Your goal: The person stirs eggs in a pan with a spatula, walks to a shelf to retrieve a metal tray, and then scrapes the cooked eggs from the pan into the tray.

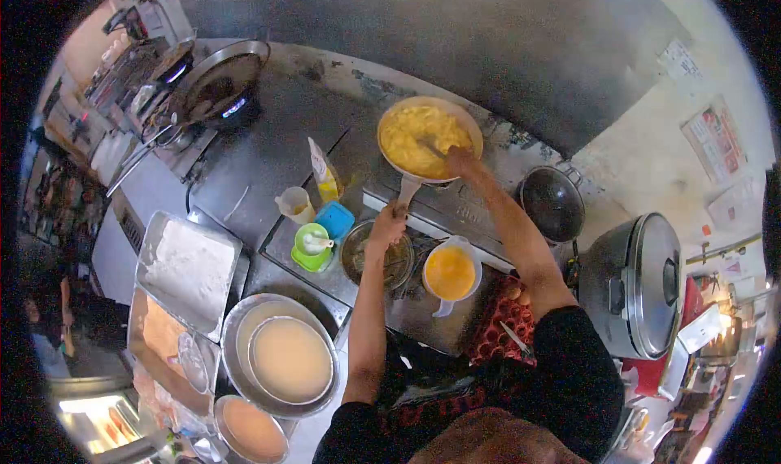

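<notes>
A frying pan (474, 130) full of yellow scrambled egg (419, 135) rests on the stove (455, 205) at the upper centre. My left hand (389, 226) is wrapped round the pan's light handle (408, 192). Over the pan's right side, my right hand (464, 162) grips a utensil (431, 146) whose lower end lies in the egg. Below the pan, a white jug (450, 273) holds orange-yellow liquid. Beside my left hand stands a round metal bowl (358, 261), partly hidden by the forearm.
Green (311, 247) and blue (334, 220) containers, a cup (294, 204) and a bottle stand left. Farther left are a flour tray (187, 269) and batter bowls (291, 358). A black pot (551, 204), large cooker (651, 285) and red egg tray (502, 326) are right. Someone's arm reaches in lower left.
</notes>
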{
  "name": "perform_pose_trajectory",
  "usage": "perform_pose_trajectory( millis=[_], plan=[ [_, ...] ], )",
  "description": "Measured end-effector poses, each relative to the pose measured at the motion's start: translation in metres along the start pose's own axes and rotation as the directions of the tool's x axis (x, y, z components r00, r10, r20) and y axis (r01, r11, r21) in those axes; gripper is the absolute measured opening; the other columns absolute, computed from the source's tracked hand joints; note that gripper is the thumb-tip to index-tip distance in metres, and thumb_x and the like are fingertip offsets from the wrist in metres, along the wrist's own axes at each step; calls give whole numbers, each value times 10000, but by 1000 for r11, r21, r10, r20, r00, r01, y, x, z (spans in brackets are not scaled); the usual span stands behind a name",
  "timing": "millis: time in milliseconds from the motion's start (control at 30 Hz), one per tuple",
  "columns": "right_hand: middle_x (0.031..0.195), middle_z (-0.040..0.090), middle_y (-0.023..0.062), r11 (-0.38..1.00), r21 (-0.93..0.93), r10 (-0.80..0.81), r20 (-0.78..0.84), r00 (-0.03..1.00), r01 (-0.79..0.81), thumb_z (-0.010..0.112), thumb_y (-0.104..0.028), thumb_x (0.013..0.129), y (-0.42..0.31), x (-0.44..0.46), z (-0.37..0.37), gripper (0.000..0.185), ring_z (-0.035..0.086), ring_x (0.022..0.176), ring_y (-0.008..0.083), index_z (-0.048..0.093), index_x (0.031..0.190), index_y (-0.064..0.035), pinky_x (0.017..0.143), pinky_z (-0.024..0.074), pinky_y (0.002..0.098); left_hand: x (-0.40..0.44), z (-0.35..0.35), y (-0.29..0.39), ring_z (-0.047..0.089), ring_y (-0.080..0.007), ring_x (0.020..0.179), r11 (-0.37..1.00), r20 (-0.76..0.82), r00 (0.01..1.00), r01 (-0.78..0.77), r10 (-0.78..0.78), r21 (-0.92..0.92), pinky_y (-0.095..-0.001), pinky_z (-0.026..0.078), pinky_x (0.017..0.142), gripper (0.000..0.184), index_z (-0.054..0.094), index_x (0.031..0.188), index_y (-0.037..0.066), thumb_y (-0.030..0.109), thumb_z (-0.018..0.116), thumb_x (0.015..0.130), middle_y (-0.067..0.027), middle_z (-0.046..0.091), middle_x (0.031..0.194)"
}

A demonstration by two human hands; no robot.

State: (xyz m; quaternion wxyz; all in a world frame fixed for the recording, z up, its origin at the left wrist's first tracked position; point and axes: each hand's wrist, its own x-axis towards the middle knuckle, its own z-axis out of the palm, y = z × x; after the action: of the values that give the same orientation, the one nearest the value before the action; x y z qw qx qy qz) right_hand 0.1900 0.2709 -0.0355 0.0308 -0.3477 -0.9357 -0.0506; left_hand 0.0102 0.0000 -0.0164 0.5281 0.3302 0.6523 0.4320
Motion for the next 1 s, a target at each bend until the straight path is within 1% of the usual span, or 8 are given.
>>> perform_pose_trajectory(
  millis=[233,267,300,400,533,700,800,1000],
  plan=[
    [779,664,121,985,101,99,339,935,-141,503,-228,822,44,-38,-176,261,611,566,278,643,998,-94,533,498,414,-4,0,4,419,-140,373,998,27,998,-59,59,-16,-304,348,325,272,520,1115,113,296,493,916,-32,475,544],
    [719,663,115,953,-13,266,517,814,-303,510,-232,812,34,-36,-232,243,610,552,277,680,864,-68,518,490,416,-5,-2,4,417,-127,379,998,57,997,-43,46,-45,-290,339,331,295,497,1151,109,299,491,926,-27,481,558],
    [676,648,115,981,-84,194,494,847,-175,523,-255,805,36,-32,-243,244,601,537,273,661,782,-55,505,482,417,-6,-4,4,414,-114,386,997,84,996,-26,32,-74,-275,329,336,321,473,1188,105,302,489,935,-22,487,572],
    [582,607,104,978,-199,50,521,852,65,557,-314,789,44,-28,-245,337,568,496,246,608,608,-34,466,455,400,-1,-5,1,424,-143,368,985,87,995,57,-43,-166,-326,352,329,330,514,1170,79,287,480,917,-45,479,544],
    [550,561,66,970,-39,199,688,698,-238,578,-321,788,-3,-46,-238,326,518,475,169,578,595,-59,409,403,331,-9,-2,6,445,-160,363,997,23,997,-75,74,29,-333,369,345,450,458,1278,40,304,485,914,-85,498,533],
    [509,505,47,569,674,114,503,857,-472,584,-282,819,-13,-54,-106,278,465,428,122,570,635,-74,348,336,297,-1,-2,3,478,-180,385,999,71,997,-30,29,20,-353,383,354,438,448,1265,38,299,482,915,-108,526,568],
    [469,437,16,752,469,242,459,855,-464,571,-300,851,-92,-33,-149,256,419,382,111,581,715,-83,326,312,294,-5,1,9,490,-189,393,995,36,997,-72,69,63,-360,385,355,357,480,1186,51,283,483,914,-107,526,577],
    [510,451,6,156,862,250,437,864,-482,547,-365,884,-42,-37,-105,311,400,359,94,606,808,-70,306,305,273,-14,-2,14,489,-184,398,992,35,995,-91,88,89,-354,377,355,231,513,1058,66,243,493,910,-85,497,558]
  ],
)
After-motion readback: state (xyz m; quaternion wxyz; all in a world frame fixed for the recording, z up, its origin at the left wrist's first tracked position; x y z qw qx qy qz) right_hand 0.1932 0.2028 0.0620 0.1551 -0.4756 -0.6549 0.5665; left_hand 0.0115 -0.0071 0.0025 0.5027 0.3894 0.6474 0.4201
